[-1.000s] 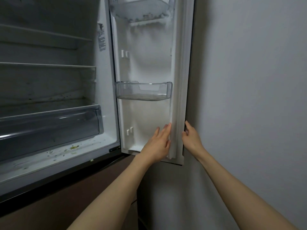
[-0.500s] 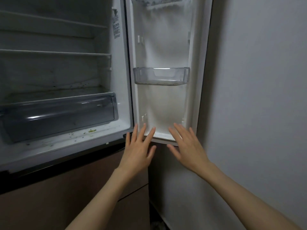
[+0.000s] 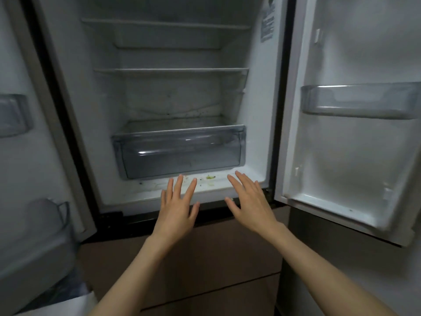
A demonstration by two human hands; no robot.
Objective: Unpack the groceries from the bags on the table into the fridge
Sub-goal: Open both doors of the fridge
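Note:
The fridge [image 3: 257, 142] stands open in front of me with both doors swung out. Its shelves [image 3: 170, 70] hold nothing, and a clear crisper drawer [image 3: 180, 153] sits shut at the bottom. My left hand [image 3: 177, 208] and my right hand [image 3: 249, 201] hover side by side just below the drawer, in front of the fridge's lower sill. Both hands have their fingers spread and hold nothing. No grocery bags or table are in view.
The right door [image 3: 355, 156] carries a clear bin [image 3: 357, 102]; the left door [image 3: 27, 133] has bins too. Green crumbs [image 3: 210, 177] lie on the fridge floor. Brown drawer fronts [image 3: 205, 265] sit below. A white edge [image 3: 68, 304] shows at bottom left.
My view has swung left from the right door to the fridge's middle. Both hands came off the door's edge and now hang open in front of the lower sill.

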